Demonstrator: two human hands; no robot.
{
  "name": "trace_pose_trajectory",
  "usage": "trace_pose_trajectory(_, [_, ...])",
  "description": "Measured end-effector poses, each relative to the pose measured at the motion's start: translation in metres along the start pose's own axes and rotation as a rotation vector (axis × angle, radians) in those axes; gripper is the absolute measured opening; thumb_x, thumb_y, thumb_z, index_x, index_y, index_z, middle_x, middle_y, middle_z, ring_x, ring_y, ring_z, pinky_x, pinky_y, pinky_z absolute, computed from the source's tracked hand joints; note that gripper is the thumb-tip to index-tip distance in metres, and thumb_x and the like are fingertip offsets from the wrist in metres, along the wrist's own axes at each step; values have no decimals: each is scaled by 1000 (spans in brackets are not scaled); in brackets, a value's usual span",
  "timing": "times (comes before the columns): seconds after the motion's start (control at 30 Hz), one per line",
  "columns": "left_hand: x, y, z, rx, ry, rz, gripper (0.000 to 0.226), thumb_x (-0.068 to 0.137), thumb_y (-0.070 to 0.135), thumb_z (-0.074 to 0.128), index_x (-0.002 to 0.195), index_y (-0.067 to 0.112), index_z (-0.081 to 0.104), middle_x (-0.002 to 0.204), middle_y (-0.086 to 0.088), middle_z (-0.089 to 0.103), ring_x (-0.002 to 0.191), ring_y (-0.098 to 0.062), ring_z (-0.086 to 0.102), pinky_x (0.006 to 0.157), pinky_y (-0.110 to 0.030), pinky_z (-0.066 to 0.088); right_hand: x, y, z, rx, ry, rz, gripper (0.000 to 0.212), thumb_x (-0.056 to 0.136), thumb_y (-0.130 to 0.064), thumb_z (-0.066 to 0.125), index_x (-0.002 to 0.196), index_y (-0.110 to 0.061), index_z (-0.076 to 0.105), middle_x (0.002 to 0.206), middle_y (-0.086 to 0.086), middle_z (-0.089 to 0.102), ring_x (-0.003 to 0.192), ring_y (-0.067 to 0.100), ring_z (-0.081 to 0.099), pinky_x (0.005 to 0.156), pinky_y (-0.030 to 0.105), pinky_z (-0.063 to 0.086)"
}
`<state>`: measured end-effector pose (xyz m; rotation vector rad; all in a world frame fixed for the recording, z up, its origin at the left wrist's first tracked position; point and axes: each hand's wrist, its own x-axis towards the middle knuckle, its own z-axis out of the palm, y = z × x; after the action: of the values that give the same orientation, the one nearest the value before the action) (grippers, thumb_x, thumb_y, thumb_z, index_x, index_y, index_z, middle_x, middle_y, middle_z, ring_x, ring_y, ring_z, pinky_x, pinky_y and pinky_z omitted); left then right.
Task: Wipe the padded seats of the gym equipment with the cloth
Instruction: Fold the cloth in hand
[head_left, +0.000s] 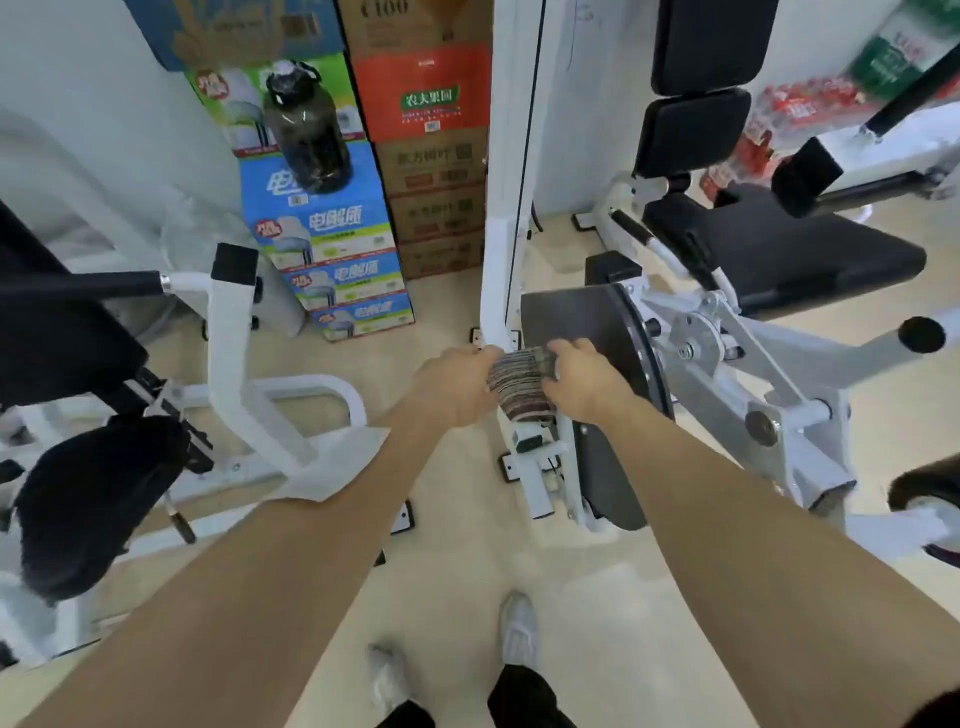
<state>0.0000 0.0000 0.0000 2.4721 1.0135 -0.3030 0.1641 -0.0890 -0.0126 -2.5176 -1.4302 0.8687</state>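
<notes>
A striped brown-and-white cloth (519, 382) hangs between my two hands in the middle of the view. My left hand (457, 384) grips its left edge and my right hand (584, 376) grips its right edge, both arms stretched forward. The cloth is in front of a white machine frame (501, 208), apart from any pad. A black padded seat (810, 249) lies at the right, with two black back pads (696, 130) above it. Another black padded seat (88, 493) sits at the lower left.
Stacked cardboard boxes (332, 244) and a large dark bottle (306, 130) stand against the back wall. A dark weight plate housing (597, 322) is just behind my hands. White machine bars (234, 338) lie at the left, and my shoes (519, 629) are on the beige floor.
</notes>
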Motion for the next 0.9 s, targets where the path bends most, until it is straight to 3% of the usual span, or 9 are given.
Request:
trace_pose_trajectory(0.13, [33, 2, 55, -107, -20, -6, 41, 88, 25, 67, 129, 23, 60, 131, -7, 58, 120, -29, 56, 95, -42, 51, 26, 24, 45, 137, -40, 39, 47, 88, -10, 50, 135, -16, 52, 131, 12, 51, 117, 32, 56, 105, 46, 46])
trace_pose_trajectory(0.23, [56, 6, 89, -171, 13, -24, 40, 82, 19, 71, 121, 20, 61, 130, -7, 55, 116, -29, 56, 95, -42, 50, 45, 34, 72, 239, 13, 53, 42, 89, -10, 57, 130, -17, 55, 129, 10, 55, 122, 28, 55, 102, 46, 50])
trace_pose_trajectory(0.43, [68, 15, 108, -169, 69, -130, 42, 78, 38, 76, 110, 25, 53, 123, -1, 50, 105, -24, 55, 84, -42, 53, 55, 34, 77, 356, 110, 173, 13, 88, -7, 61, 100, -11, 59, 104, 11, 67, 94, 30, 65, 85, 43, 57])
trace_pose_trajectory(0.53, [59, 21, 96, -163, 110, -155, 29, 84, 36, 67, 106, 19, 58, 115, -4, 57, 101, -27, 57, 79, -42, 53, 47, 21, 61, 459, 42, 158, 6, 89, -17, 62, 90, -12, 59, 86, 2, 62, 86, 26, 61, 79, 35, 55])
trace_pose_trajectory(0.6, [50, 29, 79, -218, 171, -178, 24, 86, 31, 64, 105, 18, 60, 110, -5, 60, 98, -28, 60, 78, -41, 53, 40, 15, 40, 609, 25, 156, 9, 89, -17, 62, 95, -9, 62, 90, 3, 66, 86, 23, 63, 72, 31, 56])
trace_pose_trajectory(0.73, [21, 55, 31, -358, 308, -240, 13, 93, 16, 54, 104, 19, 60, 100, -6, 69, 92, -27, 63, 76, -39, 52, 22, 6, -14, 785, 30, 105, 17, 81, -19, 72, 93, -8, 70, 88, 8, 73, 82, 23, 71, 78, 41, 61])
trace_pose_trajectory(0.8, [5, 75, 6, -424, 392, -243, 11, 98, 15, 49, 102, 23, 56, 89, -2, 67, 83, -23, 61, 67, -34, 47, 5, 3, -43, 802, 48, 60, 22, 77, -26, 74, 93, -11, 70, 89, 8, 72, 83, 23, 71, 79, 45, 61])
trace_pose_trajectory(0.9, [-22, 112, -32, -521, 489, -194, 13, 103, 15, 43, 100, 25, 51, 83, 3, 61, 77, -16, 60, 59, -26, 42, -29, 9, -84, 786, 60, -34, 18, 83, -27, 67, 86, -10, 66, 81, 12, 72, 71, 27, 68, 69, 44, 60])
